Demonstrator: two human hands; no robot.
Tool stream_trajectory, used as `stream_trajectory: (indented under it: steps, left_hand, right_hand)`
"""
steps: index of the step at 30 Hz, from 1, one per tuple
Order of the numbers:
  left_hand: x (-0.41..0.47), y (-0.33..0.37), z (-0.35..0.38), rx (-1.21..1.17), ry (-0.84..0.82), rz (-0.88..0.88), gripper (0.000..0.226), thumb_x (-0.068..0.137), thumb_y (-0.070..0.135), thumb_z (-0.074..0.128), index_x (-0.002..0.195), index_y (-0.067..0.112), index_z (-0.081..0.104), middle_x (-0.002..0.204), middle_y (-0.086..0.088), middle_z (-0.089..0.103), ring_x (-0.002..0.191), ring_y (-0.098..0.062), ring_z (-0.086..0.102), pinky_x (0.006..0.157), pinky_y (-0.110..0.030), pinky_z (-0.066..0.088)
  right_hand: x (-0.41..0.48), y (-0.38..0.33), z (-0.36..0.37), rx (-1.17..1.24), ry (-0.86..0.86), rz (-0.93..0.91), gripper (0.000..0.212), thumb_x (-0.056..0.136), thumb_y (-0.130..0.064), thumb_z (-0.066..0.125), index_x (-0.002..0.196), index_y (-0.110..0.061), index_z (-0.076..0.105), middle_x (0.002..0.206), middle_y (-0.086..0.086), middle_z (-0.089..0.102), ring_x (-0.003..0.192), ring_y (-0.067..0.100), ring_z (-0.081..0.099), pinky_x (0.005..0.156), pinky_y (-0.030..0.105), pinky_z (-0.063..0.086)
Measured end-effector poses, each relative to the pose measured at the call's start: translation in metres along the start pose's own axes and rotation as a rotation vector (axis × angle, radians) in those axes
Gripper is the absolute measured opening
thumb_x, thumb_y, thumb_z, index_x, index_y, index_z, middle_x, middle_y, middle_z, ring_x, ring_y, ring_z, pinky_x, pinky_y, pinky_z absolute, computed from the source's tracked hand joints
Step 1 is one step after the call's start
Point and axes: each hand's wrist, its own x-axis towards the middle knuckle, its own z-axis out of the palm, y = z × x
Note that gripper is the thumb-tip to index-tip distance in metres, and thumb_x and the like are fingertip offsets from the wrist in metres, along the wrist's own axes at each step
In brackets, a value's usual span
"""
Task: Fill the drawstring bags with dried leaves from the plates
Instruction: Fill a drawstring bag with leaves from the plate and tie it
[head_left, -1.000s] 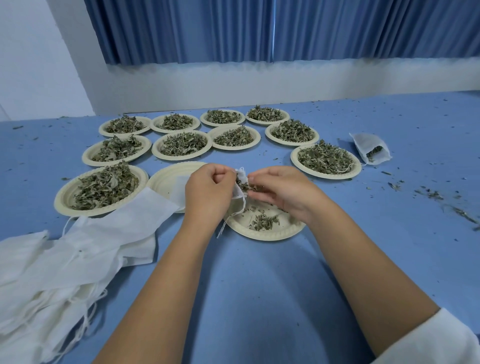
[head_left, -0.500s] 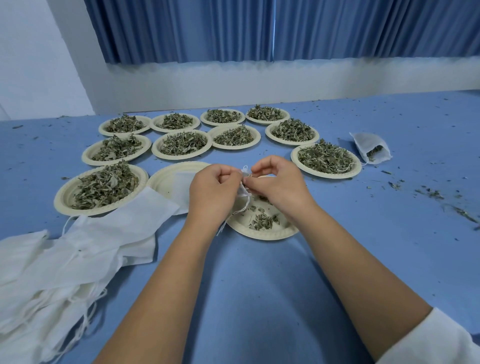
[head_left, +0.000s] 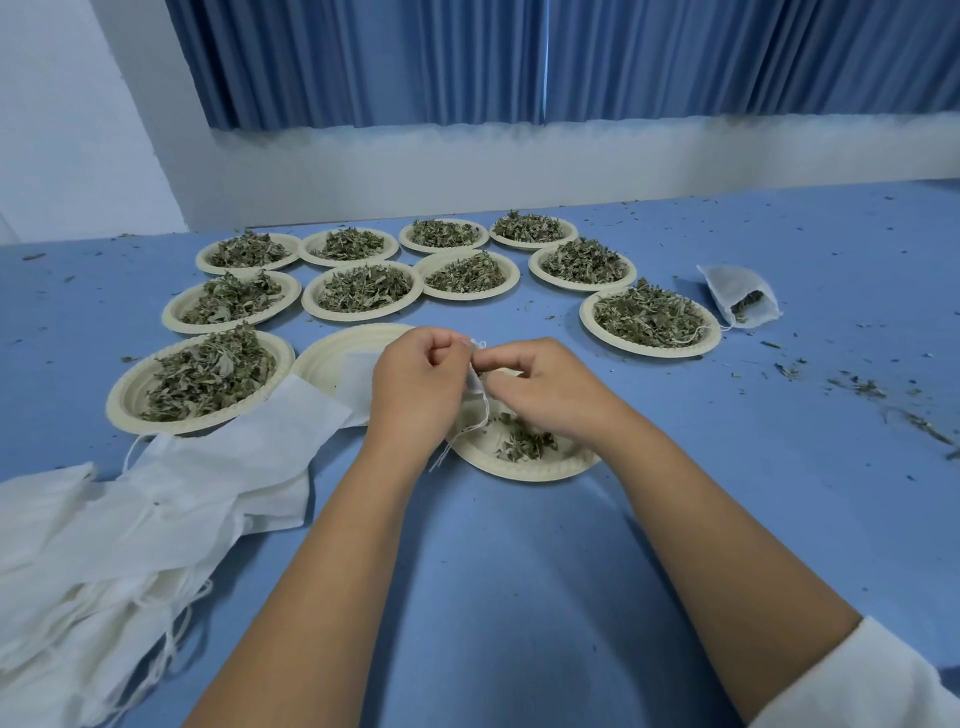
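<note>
Cloth-gentle grip only: with left hand and right hand pinching the drawstring bag mouth, hold it over the near-empty plate and pull the string evenly.

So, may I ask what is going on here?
A person is bagging dried leaves. The left hand and right hand pinch one small white bag above a nearly empty plate. Heaped plates wait behind, a filled bag lies at the right, and empty bags are piled at the left.
</note>
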Motion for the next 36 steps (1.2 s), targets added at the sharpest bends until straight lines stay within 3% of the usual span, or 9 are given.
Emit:
stream_trajectory:
  steps: [3, 7, 12, 17, 23, 28, 31, 33, 36]
  left_hand:
    - [0.0, 0.0, 0.001, 0.011, -0.039, 0.017, 0.014, 0.092, 0.012, 0.055, 0.085, 0.017, 0.066, 0.057, 0.008, 0.062, 0.049, 0.001, 0.056, 0.065, -0.025, 0.048]
    - [0.004, -0.001, -0.005, -0.062, -0.011, -0.021, 0.014, 0.096, 0.011, 0.053, 0.088, 0.013, 0.065, 0.05, 0.01, 0.057, 0.043, 0.001, 0.052, 0.062, -0.025, 0.046]
    - [0.006, 0.0, -0.01, -0.142, 0.07, -0.082, 0.019, 0.097, 0.013, 0.052, 0.082, 0.018, 0.062, 0.058, 0.003, 0.052, 0.042, 0.002, 0.048, 0.048, -0.013, 0.044]
    - [0.001, 0.003, -0.008, -0.139, 0.006, -0.044, 0.016, 0.097, 0.012, 0.051, 0.087, 0.014, 0.063, 0.048, 0.01, 0.052, 0.042, 0.002, 0.048, 0.051, -0.013, 0.044]
    - [0.002, 0.004, -0.006, -0.084, -0.088, -0.018, 0.015, 0.096, 0.013, 0.053, 0.088, 0.013, 0.066, 0.045, 0.01, 0.05, 0.041, -0.005, 0.042, 0.045, -0.016, 0.036]
    - [0.003, 0.002, -0.008, -0.09, -0.074, -0.045, 0.018, 0.094, 0.013, 0.054, 0.081, 0.015, 0.067, 0.046, 0.009, 0.05, 0.04, -0.005, 0.04, 0.049, -0.021, 0.036]
    - [0.005, -0.001, -0.007, -0.06, -0.031, -0.052, 0.019, 0.094, 0.017, 0.056, 0.078, 0.018, 0.065, 0.049, 0.009, 0.05, 0.046, -0.008, 0.043, 0.058, -0.027, 0.04]
    - [0.006, -0.003, -0.007, -0.053, -0.014, -0.065, 0.019, 0.094, 0.017, 0.056, 0.077, 0.018, 0.065, 0.049, 0.009, 0.05, 0.047, -0.009, 0.042, 0.059, -0.027, 0.039]
    - [0.007, -0.005, -0.008, -0.034, -0.01, -0.077, 0.022, 0.093, 0.016, 0.057, 0.072, 0.019, 0.065, 0.046, 0.012, 0.05, 0.044, -0.006, 0.041, 0.052, -0.023, 0.036]
  right_hand:
    - [-0.002, 0.002, 0.0, -0.055, -0.08, -0.019, 0.024, 0.087, -0.004, 0.05, 0.098, -0.008, 0.071, 0.043, -0.02, 0.044, 0.037, 0.001, 0.038, 0.043, 0.01, 0.031]
    - [0.0, 0.0, -0.001, 0.032, -0.017, 0.009, 0.041, 0.086, 0.0, 0.048, 0.112, -0.023, 0.071, 0.051, -0.025, 0.058, 0.035, -0.001, 0.043, 0.041, 0.009, 0.035]
    - [0.005, 0.006, -0.007, 0.008, 0.145, -0.003, 0.037, 0.084, -0.003, 0.051, 0.091, -0.03, 0.076, 0.045, -0.004, 0.05, 0.035, 0.009, 0.031, 0.04, 0.019, 0.033]
    - [0.0, 0.003, 0.003, -0.048, 0.017, -0.118, 0.041, 0.082, 0.004, 0.051, 0.103, -0.023, 0.074, 0.086, -0.022, 0.072, 0.038, 0.002, 0.044, 0.047, 0.007, 0.036]
    - [-0.001, 0.001, 0.003, -0.051, -0.078, -0.178, 0.045, 0.079, 0.009, 0.049, 0.074, -0.033, 0.065, 0.055, -0.024, 0.053, 0.042, 0.005, 0.034, 0.049, 0.012, 0.033]
    - [0.0, 0.003, -0.002, -0.029, -0.132, -0.049, 0.041, 0.086, 0.003, 0.044, 0.094, -0.027, 0.071, 0.047, -0.021, 0.054, 0.041, 0.006, 0.046, 0.047, 0.019, 0.042]
    - [0.005, 0.007, -0.014, 0.052, 0.06, 0.042, 0.042, 0.089, 0.0, 0.044, 0.088, -0.029, 0.075, 0.046, -0.017, 0.059, 0.038, 0.001, 0.048, 0.04, 0.015, 0.038]
    - [0.008, 0.013, -0.022, -0.082, 0.183, 0.03, 0.035, 0.091, -0.003, 0.047, 0.085, -0.021, 0.077, 0.056, -0.016, 0.064, 0.038, -0.001, 0.047, 0.038, 0.01, 0.032]
    - [0.011, 0.02, -0.026, -0.398, 0.123, 0.05, 0.033, 0.093, -0.008, 0.046, 0.1, -0.021, 0.075, 0.091, -0.012, 0.067, 0.058, -0.008, 0.054, 0.051, 0.006, 0.035]
